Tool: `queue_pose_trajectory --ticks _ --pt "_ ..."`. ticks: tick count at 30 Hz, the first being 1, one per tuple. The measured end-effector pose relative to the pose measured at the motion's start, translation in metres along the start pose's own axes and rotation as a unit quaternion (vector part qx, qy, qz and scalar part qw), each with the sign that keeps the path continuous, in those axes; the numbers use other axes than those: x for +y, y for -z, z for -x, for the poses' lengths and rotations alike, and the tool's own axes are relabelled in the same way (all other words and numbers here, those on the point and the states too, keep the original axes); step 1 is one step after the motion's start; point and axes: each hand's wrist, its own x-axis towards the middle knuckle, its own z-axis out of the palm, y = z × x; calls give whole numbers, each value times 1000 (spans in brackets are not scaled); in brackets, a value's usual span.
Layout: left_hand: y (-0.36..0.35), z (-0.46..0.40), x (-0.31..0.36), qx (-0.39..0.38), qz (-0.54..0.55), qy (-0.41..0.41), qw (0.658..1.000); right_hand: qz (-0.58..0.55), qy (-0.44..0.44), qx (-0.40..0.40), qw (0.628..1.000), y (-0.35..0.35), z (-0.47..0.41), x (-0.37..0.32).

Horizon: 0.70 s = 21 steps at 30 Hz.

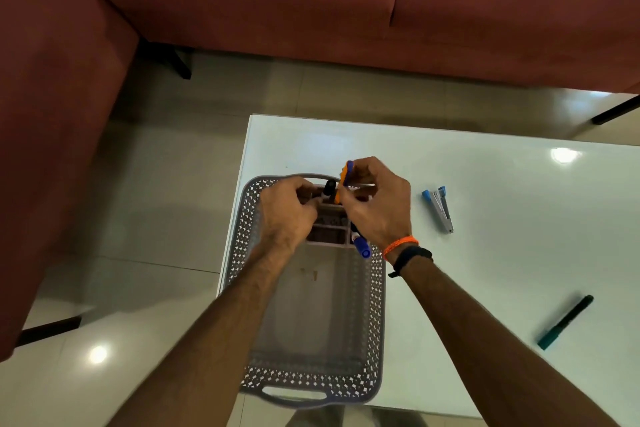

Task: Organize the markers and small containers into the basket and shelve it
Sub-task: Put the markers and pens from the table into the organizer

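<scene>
We are reaching both forearms forward toward twelve o'clock, wrists converging. Our left hand [285, 211] is curling its fingers closed, knuckles up, around something too hidden to identify. Our right hand [375, 204], at its three o'clock, is pinching with bent fingers; its wrist is wearing orange and black bands

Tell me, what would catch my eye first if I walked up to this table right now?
Probably the two hands meeting over the far end of the grey lattice basket: the right hand grips a bunch of markers, while the left hand holds a black-capped marker above a small divided container inside the basket. To the right on the white table lie a blue-tipped stapler and a lone green marker, with a red sofa behind.
</scene>
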Motion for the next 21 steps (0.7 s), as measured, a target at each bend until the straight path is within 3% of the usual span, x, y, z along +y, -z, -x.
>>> queue_pose_trajectory --ticks 4,9,21 --pt "-2 -1 -6 1 6 2 1000 138 -47 -97 984 -11 -3 18" --pt "0 5 -6 -26 24 5 999 111 -67 -113 985 -8 -9 10" --pt "19 40 56 -4 41 25 999 20 -92 -26 995 61 15 -7"
